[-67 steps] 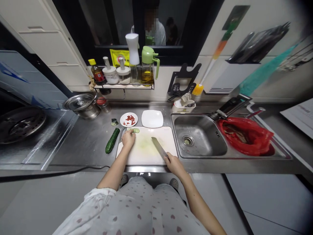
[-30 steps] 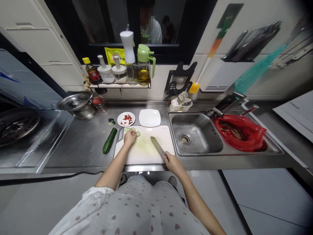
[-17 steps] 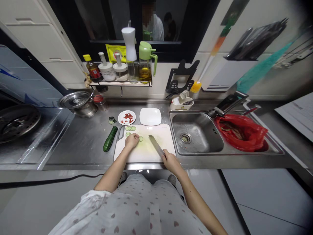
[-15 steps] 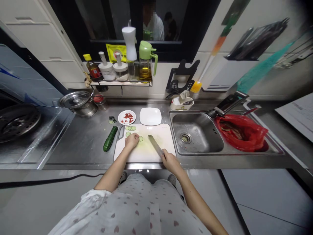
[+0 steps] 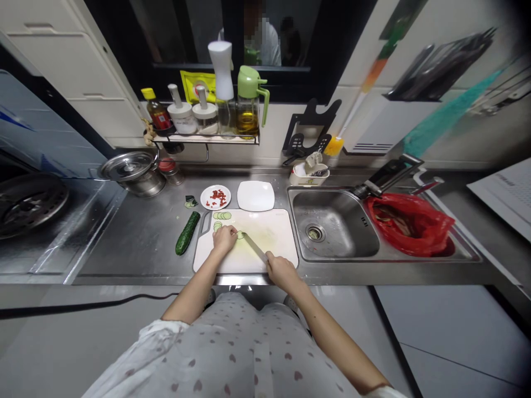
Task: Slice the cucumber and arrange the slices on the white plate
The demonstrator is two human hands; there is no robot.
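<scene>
My left hand [image 5: 224, 239] is closed over the left part of the white cutting board [image 5: 269, 249], its fingertips at a cucumber slice [image 5: 240, 235]. With my right hand [image 5: 281, 271] I grip the handle of a kitchen knife [image 5: 254, 247]. The blade points up and left, its tip at the cucumber slice. Behind my left hand lies a row of overlapping cucumber slices [image 5: 222, 216], with a few more partly hidden by the hand. A whole-looking cucumber [image 5: 188, 233] rests on the counter left of the board.
Behind the board stand a plate with chopped red pieces [image 5: 211, 204] and a white square plate [image 5: 255, 196]. To the right is the sink [image 5: 336, 243], with a red plastic bag [image 5: 415, 224] beyond. A lidded pot [image 5: 141, 176] stands back left, below a shelf of condiments [image 5: 207, 140].
My right hand and the knife have moved left, bringing the blade tip to the cucumber slice at my left fingertips. The left hand has barely moved.
</scene>
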